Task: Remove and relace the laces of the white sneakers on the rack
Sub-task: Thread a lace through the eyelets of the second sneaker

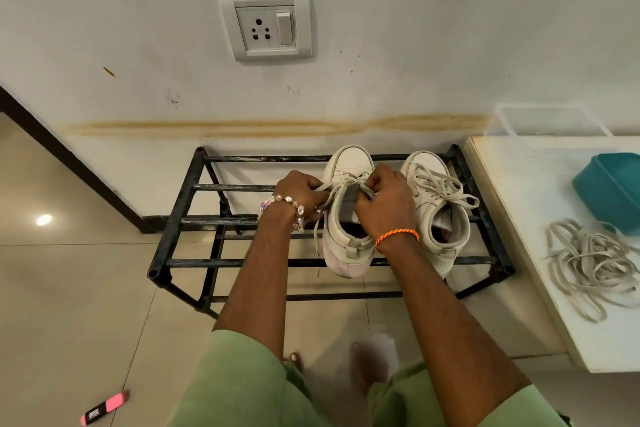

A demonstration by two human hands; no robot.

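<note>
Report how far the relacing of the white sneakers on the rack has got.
Looks done: the right sneaker stands on the rack laced and tied. In hand: the left hand and right hand each pinch a lace end at the left sneaker, which seems laced up to the top. Left: apparently tying it off. A loose lace pile lies on the white surface, possibly the removed ones.

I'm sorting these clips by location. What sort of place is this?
Probably a home entryway or hallway: a low black shoe rack holding white sneakers stands on a tiled floor against a stained wall with a socket.
</note>
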